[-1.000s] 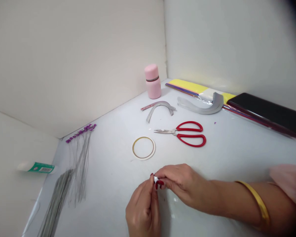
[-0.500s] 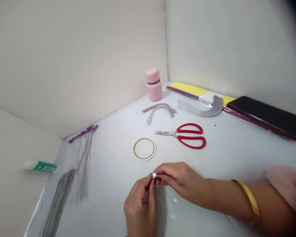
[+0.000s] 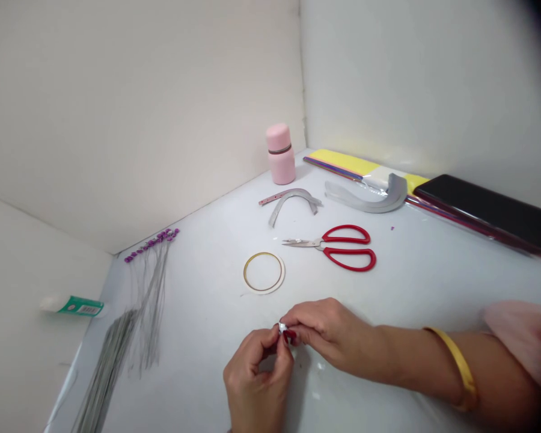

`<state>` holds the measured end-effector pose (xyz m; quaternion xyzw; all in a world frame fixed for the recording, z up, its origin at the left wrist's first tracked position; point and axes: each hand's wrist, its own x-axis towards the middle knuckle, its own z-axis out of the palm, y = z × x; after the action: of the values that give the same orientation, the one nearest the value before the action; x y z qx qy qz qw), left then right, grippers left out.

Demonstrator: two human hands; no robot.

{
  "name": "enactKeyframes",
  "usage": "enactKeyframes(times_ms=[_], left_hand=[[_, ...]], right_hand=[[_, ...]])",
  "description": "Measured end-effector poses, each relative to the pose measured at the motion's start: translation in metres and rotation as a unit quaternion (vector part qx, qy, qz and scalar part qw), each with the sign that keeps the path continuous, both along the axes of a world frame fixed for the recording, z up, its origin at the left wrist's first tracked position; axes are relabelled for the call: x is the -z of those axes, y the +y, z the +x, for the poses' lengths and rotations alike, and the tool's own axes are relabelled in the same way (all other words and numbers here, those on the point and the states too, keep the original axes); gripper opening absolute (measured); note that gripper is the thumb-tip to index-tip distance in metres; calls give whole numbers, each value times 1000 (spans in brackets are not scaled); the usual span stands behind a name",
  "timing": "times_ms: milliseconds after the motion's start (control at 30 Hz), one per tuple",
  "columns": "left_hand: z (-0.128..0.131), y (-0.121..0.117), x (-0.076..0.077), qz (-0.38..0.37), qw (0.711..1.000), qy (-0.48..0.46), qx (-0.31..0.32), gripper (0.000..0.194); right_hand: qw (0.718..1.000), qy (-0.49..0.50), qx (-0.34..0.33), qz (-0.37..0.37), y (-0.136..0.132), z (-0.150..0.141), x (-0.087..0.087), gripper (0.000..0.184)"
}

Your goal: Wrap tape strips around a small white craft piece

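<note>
Between the fingertips of both hands is a small shiny silver piece [image 3: 282, 327], mostly covered by the fingers; its exact kind is too small to tell. My left hand [image 3: 260, 373] pinches it from the left, thumb and forefinger closed. From the right, my right hand [image 3: 327, 329] grips the same piece, its thumb and forefinger together. Just beyond the hands lies a flat roll of narrow white tape [image 3: 283, 278]. Red-handled scissors [image 3: 349, 260] rest on the table behind my right hand, blades pointing left.
Purple-tipped wires [image 3: 153, 242] and a bundle of grey wires [image 3: 106, 373] lie at left, near a green-labelled glue bottle [image 3: 79, 305]. Behind stand a pink flask [image 3: 281, 156], curved silver strips [image 3: 293, 195], a grey curved band [image 3: 369, 201], coloured sheets [image 3: 347, 161] and a black phone [image 3: 487, 210].
My left thumb has bent and shifted slightly right, and the fingertips have turned around the silver piece. Both hands stay in nearly the same place.
</note>
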<state>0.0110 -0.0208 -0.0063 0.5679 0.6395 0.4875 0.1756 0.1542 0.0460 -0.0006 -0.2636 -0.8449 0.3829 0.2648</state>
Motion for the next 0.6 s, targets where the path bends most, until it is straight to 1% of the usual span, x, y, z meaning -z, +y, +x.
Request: enactKeyframes(times_ms=[167,233,300,367,433,467,600], left_hand=[[3,1,-1,-3,1000,3,-19,7],[2,2,-1,-8,1000,-2,-27,7],[0,2,0,-17,999,-24,-24,7],[-2,2,1,-30,998,-53,-15,7],[-4,1,2,-41,996,-80,-1,7],[-4,1,2,-45,995,-92,10,7],[-5,1,2,-44,990,-126,43,9]], right_hand=[[999,6,5,43,-2,-4,0,23],[999,5,10,45,-3,-6,-1,24],[1000,9,20,19,-3,-8,-1,23],[999,17,24,-28,-3,-7,-2,21],[997,23,32,-65,-3,-5,-3,23],[997,24,32,-70,-3,-4,-3,25],[1000,8,1,-18,-1,0,-4,29]])
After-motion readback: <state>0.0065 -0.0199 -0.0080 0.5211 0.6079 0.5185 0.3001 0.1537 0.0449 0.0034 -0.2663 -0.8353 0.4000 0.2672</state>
